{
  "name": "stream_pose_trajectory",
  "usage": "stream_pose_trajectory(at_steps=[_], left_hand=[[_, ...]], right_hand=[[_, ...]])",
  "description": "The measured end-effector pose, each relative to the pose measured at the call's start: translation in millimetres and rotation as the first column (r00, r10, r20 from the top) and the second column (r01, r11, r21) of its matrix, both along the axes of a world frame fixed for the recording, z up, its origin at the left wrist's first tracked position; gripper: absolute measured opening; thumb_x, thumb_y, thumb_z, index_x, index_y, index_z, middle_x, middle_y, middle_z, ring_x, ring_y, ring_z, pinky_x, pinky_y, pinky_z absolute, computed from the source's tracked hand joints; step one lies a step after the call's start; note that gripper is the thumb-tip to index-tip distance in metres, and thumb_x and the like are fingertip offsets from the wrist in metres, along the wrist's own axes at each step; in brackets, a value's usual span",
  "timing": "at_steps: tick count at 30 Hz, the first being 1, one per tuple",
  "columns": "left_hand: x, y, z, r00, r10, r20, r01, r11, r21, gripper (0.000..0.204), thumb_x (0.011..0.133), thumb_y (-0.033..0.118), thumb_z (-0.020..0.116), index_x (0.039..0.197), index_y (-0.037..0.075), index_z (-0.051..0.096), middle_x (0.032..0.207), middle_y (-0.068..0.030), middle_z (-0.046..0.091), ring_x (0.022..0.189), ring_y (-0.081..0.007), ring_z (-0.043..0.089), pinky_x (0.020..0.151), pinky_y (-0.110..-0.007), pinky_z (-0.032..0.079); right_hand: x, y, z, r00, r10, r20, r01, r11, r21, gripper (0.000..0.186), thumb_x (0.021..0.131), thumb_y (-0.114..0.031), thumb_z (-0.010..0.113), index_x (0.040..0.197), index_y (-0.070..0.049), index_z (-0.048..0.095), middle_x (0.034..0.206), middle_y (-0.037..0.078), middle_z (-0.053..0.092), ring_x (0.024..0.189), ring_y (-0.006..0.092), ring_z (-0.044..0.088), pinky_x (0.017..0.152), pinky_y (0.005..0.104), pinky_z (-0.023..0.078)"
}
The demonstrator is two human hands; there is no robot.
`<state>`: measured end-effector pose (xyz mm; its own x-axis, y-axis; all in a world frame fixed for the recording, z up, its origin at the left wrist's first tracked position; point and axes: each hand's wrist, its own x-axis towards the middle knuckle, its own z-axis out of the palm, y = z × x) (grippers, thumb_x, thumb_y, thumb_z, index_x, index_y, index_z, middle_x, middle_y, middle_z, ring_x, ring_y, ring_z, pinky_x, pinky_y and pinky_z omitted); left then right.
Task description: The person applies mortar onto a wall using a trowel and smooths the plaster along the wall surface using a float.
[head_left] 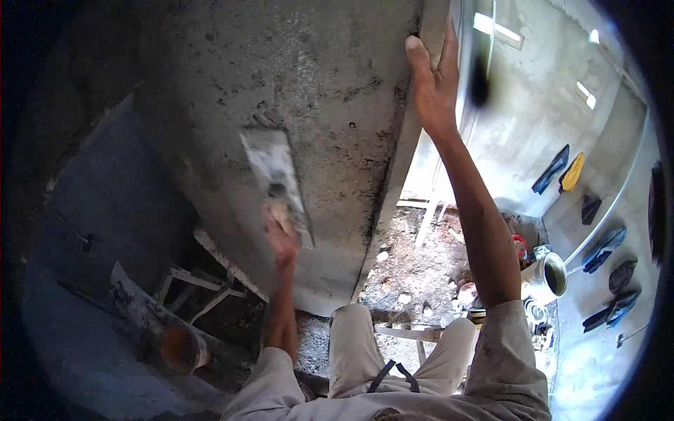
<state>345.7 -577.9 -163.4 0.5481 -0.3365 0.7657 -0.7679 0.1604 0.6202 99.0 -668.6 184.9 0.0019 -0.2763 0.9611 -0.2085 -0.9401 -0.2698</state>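
My left hand (282, 235) is closed round the handle of a long rectangular plastering trowel (267, 156). Its pale, smeared blade lies against the grey plastered wall (330, 84); hand and tool are slightly blurred. Higher up, my right hand (438, 91) grips a long, straight grey board (394, 189) along the wall's right edge. The thumb lies on the near side, and the fingers reach over the far side, partly hidden. Rough, dark patches of plaster mark the wall beside the board.
An orange-brown bucket (184, 349) stands low at left, near a wooden frame (193, 286). At right, a white bucket (545, 278) stands by the wall where several clothes (604, 249) hang. Rubble covers the floor (414, 274) beyond the opening. A wooden plank (404, 334) crosses between my legs.
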Motion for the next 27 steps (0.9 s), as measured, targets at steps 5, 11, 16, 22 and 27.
stream_pose_trajectory(at_steps=[5,11,16,22,27], left_hand=[[-15,-11,209,0.98,-0.188,-0.064,0.17,0.961,-0.22,0.05,0.101,0.027,0.041,0.141,-0.002,0.033,0.141,-0.0224,0.042,0.128,-0.0351,0.044,0.103,-0.042,0.037],[-90,-29,142,0.957,-0.18,0.226,0.209,0.971,-0.112,0.057,0.09,0.024,0.058,0.14,0.005,0.037,0.114,-0.0234,0.061,0.097,-0.0328,0.066,0.078,-0.04,0.053],[-81,34,-10,0.967,-0.242,-0.082,0.253,0.866,0.431,0.052,0.088,0.02,0.059,0.135,0.006,0.042,0.108,-0.021,0.063,0.093,-0.0356,0.065,0.075,-0.04,0.054],[-61,94,-25,0.977,-0.185,0.106,0.116,0.879,0.463,0.05,0.091,0.02,0.056,0.136,0.004,0.041,0.106,-0.022,0.063,0.089,-0.0413,0.063,0.072,-0.043,0.053],[-94,54,-30,0.965,-0.185,-0.186,0.233,0.931,0.283,0.057,0.091,0.024,0.055,0.14,0.001,0.035,0.109,-0.0296,0.06,0.093,-0.0477,0.06,0.073,-0.047,0.051]], right_hand=[[-16,-6,15,0.932,0.363,0.013,-0.361,0.93,-0.073,0.076,0.096,-0.038,0.052,0.149,-0.005,0.009,0.154,0.02,0.013,0.139,0.0371,0.024,0.11,0.0492,0.028],[-7,-11,6,0.949,0.31,0.055,-0.307,0.95,-0.062,0.077,0.096,-0.04,0.05,0.149,-0.002,0.009,0.153,0.023,0.014,0.14,0.0353,0.021,0.112,0.0462,0.026],[-3,6,9,0.947,0.315,0.061,-0.314,0.949,-0.028,0.075,0.096,-0.039,0.051,0.148,-0.001,0.012,0.152,0.023,0.016,0.141,0.0345,0.019,0.112,0.0451,0.027],[-12,3,10,0.909,0.401,0.115,-0.396,0.916,-0.063,0.072,0.097,-0.038,0.05,0.148,-0.003,0.014,0.152,0.021,0.017,0.141,0.0325,0.018,0.112,0.0442,0.027],[-9,8,15,0.954,0.294,0.055,-0.295,0.955,0.014,0.075,0.096,-0.04,0.05,0.149,-0.004,0.011,0.154,0.02,0.013,0.142,0.0315,0.015,0.113,0.0448,0.025]])
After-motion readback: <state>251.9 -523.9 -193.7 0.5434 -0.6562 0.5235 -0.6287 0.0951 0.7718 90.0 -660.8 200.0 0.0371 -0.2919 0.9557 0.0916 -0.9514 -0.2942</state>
